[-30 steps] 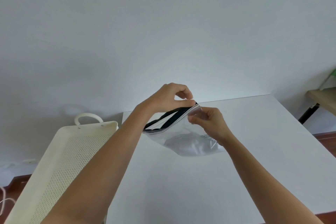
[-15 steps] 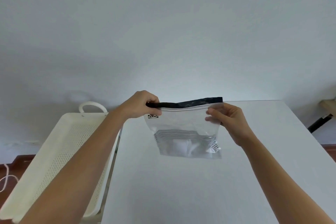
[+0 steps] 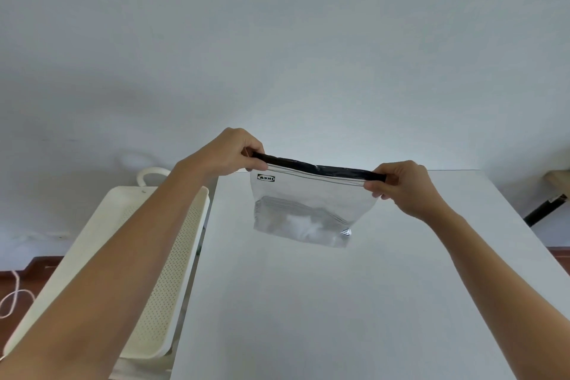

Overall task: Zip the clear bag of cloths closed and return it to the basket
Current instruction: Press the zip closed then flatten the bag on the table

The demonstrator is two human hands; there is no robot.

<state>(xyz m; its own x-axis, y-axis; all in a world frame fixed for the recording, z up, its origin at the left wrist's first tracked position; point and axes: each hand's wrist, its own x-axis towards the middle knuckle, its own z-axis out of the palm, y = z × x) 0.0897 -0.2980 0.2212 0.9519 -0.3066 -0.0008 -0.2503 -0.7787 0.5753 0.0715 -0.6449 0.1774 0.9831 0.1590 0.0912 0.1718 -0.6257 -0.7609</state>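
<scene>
A clear bag [image 3: 308, 197] with a black top strip hangs upright above the white table [image 3: 339, 302]. White cloths sit folded in its lower part. My left hand [image 3: 234, 153] pinches the top left corner of the strip. My right hand [image 3: 401, 183] pinches the top right corner, so the strip is stretched straight between them. The cream perforated basket [image 3: 172, 271] stands to the left of the table, partly hidden by my left forearm.
A plain white wall fills the background. The basket's loop handle [image 3: 151, 174] points toward the wall. A white cord [image 3: 12, 296] lies on the reddish floor at far left. A wooden surface on a dark leg [image 3: 546, 207] shows at far right.
The bag rose from a slack tilt near the table to hanging upright. My hands moved from close together at one corner to apart, one at each end of the top strip.
</scene>
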